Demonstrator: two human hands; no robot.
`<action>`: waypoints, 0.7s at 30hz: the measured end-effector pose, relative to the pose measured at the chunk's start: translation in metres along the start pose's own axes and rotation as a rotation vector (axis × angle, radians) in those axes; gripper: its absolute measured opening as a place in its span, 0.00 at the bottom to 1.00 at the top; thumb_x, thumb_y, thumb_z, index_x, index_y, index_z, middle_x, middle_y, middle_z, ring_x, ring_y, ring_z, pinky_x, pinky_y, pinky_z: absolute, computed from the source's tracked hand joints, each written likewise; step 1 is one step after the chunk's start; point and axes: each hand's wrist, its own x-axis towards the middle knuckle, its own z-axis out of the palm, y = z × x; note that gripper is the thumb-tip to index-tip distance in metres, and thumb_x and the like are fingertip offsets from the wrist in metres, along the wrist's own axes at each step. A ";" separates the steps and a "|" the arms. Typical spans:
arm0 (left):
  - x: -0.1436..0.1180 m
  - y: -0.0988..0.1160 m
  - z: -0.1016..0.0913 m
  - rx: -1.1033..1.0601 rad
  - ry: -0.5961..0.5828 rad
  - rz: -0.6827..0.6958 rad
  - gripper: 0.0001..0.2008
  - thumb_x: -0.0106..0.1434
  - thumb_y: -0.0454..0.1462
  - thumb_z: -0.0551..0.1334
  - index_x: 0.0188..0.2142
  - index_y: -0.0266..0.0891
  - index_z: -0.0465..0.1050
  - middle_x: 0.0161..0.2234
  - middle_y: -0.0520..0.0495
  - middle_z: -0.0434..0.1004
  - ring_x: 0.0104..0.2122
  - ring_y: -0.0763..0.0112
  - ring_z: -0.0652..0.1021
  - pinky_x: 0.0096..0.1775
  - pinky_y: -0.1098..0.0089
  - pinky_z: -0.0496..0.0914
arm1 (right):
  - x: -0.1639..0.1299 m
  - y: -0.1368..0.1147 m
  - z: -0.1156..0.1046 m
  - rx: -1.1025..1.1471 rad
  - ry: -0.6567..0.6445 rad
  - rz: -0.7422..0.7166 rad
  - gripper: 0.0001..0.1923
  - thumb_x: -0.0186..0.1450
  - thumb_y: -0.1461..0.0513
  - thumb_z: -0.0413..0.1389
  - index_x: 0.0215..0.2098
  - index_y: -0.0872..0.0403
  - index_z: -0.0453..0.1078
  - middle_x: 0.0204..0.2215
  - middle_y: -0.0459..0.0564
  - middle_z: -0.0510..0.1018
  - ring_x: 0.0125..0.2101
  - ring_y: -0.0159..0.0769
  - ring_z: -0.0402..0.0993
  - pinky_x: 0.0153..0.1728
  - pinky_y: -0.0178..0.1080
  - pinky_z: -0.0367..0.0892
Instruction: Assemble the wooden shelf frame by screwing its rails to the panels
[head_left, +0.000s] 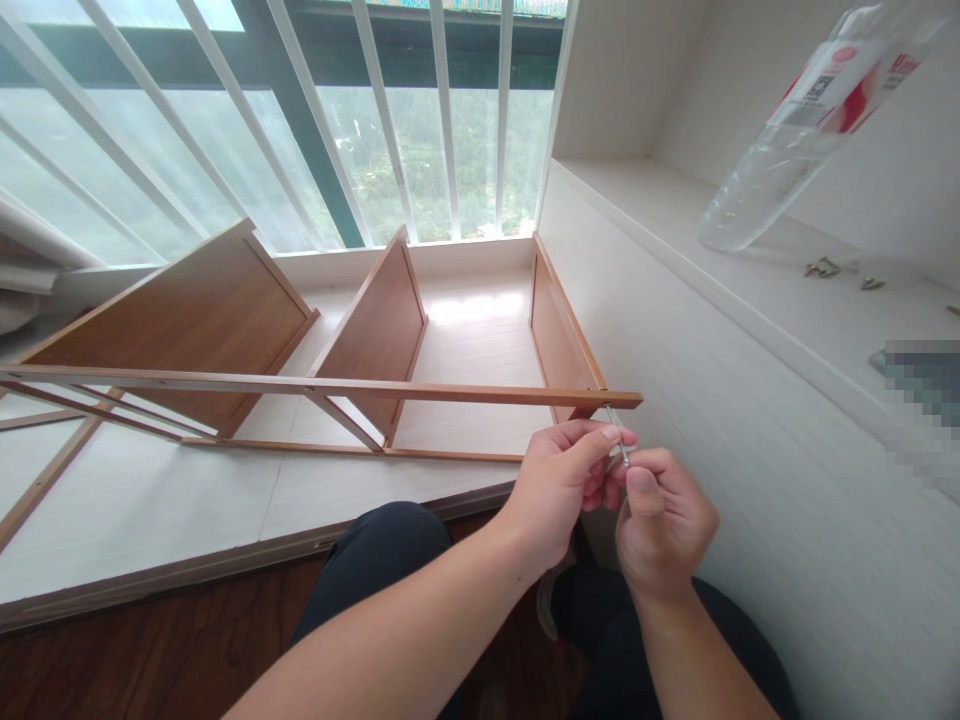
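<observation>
Both hands pinch 1 thin metal key [618, 435] just below the right end of the rail [322, 386]. The left hand [559, 480] grips its lower part with thumb and fingers; the right hand [660, 510] closes beside it. The key's long axis slants up-left, its tip touching the rail's end, nearer the left hand.

Brown wooden shelf [360, 330] — silver screw [617, 432].
</observation>
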 end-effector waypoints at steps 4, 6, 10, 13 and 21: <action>0.001 -0.001 -0.002 0.004 -0.001 -0.001 0.14 0.60 0.45 0.70 0.35 0.34 0.80 0.16 0.60 0.56 0.17 0.81 0.59 0.21 0.75 0.50 | -0.002 0.003 -0.006 -0.169 0.029 -0.015 0.14 0.69 0.52 0.61 0.32 0.53 0.71 0.20 0.41 0.71 0.19 0.31 0.65 0.23 0.36 0.61; 0.001 -0.001 -0.003 0.007 0.003 0.000 0.15 0.59 0.45 0.70 0.35 0.34 0.80 0.16 0.60 0.56 0.17 0.81 0.58 0.21 0.74 0.50 | -0.002 0.004 -0.009 -0.231 0.029 -0.045 0.13 0.68 0.52 0.62 0.34 0.53 0.72 0.21 0.42 0.72 0.21 0.32 0.66 0.24 0.36 0.63; 0.002 -0.003 -0.004 0.015 0.003 0.005 0.15 0.60 0.46 0.70 0.35 0.34 0.80 0.16 0.59 0.56 0.18 0.81 0.57 0.22 0.74 0.50 | 0.001 0.001 -0.011 -0.303 0.021 -0.121 0.11 0.67 0.54 0.64 0.35 0.52 0.73 0.23 0.43 0.75 0.22 0.32 0.70 0.26 0.36 0.66; 0.003 -0.002 -0.004 0.037 0.005 0.016 0.16 0.59 0.47 0.71 0.35 0.35 0.80 0.16 0.59 0.57 0.18 0.81 0.58 0.22 0.74 0.51 | 0.003 -0.003 -0.009 -0.288 0.023 -0.100 0.11 0.69 0.54 0.62 0.33 0.52 0.73 0.22 0.43 0.74 0.22 0.33 0.69 0.27 0.37 0.66; 0.004 -0.002 -0.005 0.044 -0.011 0.029 0.16 0.59 0.48 0.71 0.33 0.35 0.78 0.18 0.59 0.60 0.17 0.81 0.60 0.21 0.75 0.52 | 0.009 -0.009 0.001 0.096 -0.019 0.098 0.15 0.72 0.54 0.57 0.31 0.53 0.75 0.17 0.42 0.70 0.18 0.32 0.66 0.20 0.35 0.62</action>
